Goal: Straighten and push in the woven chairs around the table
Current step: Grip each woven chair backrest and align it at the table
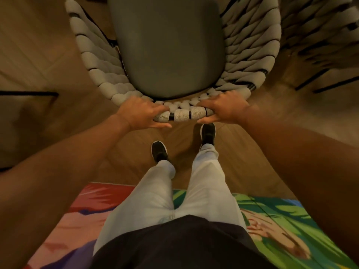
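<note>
There is only 1 view, from a wide-angle head camera looking almost straight down, close over the grey rope-woven chair with a grey cushion [171, 47]. Its edges bend and blur, perhaps from lens distortion, above the herringbone wooden floor [48, 55].

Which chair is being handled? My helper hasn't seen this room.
Start at the wooden floor beyond the colourful rug. The chair with pale woven rope back and grey seat cushion is centred there. Unlike the second woven chair to its right, the left hand and right hand grip its top rail.
</note>
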The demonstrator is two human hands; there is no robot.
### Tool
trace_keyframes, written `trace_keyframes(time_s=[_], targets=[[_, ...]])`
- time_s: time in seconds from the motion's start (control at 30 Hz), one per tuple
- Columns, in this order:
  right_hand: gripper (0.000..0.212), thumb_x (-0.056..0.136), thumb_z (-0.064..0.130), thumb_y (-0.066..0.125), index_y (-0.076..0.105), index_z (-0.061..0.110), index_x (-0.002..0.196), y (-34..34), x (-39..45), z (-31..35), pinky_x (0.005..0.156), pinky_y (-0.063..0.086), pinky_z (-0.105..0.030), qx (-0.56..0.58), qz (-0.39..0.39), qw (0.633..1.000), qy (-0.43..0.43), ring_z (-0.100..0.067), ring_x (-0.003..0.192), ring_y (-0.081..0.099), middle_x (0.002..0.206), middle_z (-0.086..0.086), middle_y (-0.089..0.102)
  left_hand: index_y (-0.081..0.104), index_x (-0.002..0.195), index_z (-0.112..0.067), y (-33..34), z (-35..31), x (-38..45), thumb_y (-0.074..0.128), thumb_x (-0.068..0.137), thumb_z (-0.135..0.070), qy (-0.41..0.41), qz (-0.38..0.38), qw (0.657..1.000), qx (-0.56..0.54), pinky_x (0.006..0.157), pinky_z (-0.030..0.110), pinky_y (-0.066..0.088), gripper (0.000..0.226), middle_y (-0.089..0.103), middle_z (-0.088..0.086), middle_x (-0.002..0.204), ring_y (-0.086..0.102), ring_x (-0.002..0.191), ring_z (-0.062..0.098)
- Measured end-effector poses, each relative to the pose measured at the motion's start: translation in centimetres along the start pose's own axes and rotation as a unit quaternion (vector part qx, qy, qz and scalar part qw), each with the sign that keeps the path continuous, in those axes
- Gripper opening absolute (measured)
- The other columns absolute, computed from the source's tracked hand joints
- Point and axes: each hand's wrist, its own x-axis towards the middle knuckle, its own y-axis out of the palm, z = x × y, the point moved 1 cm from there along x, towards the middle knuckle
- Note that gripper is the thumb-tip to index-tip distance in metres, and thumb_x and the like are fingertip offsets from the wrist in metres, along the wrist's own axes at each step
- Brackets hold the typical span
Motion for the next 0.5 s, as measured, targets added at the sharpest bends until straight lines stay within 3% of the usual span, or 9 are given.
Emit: trace_keyframes(time_s=[0.13, 0.27, 0.5], targets=[[0.085, 0.079, 0.089, 0.016, 0.051, 0.037, 0.137, 0.4, 0.1, 2.4, 0.067, 0.047, -0.032, 0.009, -0.004, 1.000, 0.025, -0.023, 0.092, 0.065, 0.114, 0.000, 0.068, 0.066, 0.123, -0.022, 0.0, 1.1, -1.4, 0.043, 0.091, -0.078, 0.030, -0.003, 1.000, -0.009, 0.048, 0.032, 0.048, 0.069, 0.075, 0.005, 0.087, 0.067, 0.067, 0.025], [0.082, 0.082, 0.089, 0.020, 0.050, 0.037, 0.139, 0.0, 0.6, 2.6, 0.074, 0.054, -0.038, 0.021, 0.006, 0.999, 0.039, -0.023, 0.096, 0.065, 0.117, 0.000, 0.067, 0.065, 0.125, -0.022, 0.1, 2.4, -0.9, 0.037, 0.091, -0.080, 0.049, 0.000, 0.999, -0.007, 0.048, 0.030, 0.048, 0.072, 0.075, 0.005, 0.089, 0.068, 0.068, 0.024], [0.081, 0.083, 0.090, 0.019, 0.050, 0.037, 0.135, -0.6, 2.7, 1.0, 0.064, 0.054, -0.034, 0.012, -0.009, 0.997, 0.076, -0.020, 0.081, 0.065, 0.103, 0.000, 0.070, 0.064, 0.127, -0.025, -0.7, 7.1, 2.7, 0.027, 0.090, -0.082, 0.094, -0.009, 0.995, -0.013, 0.048, 0.024, 0.042, 0.077, 0.075, 0.005, 0.092, 0.068, 0.069, 0.022]])
